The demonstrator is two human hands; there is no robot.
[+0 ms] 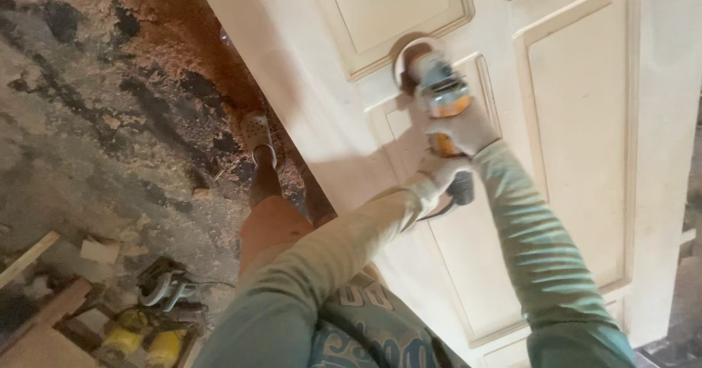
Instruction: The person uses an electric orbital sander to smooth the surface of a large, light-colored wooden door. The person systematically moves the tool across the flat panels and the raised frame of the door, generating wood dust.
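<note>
My sleeves (409, 266) fill the lower frame and hide my wrists; beyond them my right hand (461, 130) is clamped on the grinder (442, 94), while my left hand (437, 172) grips its dark rear end, the fingers hard to make out under dust. The grinder's disc rests on the pale panelled door (585, 119), which is cut off at top and right. On the sawdust floor (88, 119), a circular saw (164, 286) and yellow tools (142, 342) lie at lower left, partly cropped.
</note>
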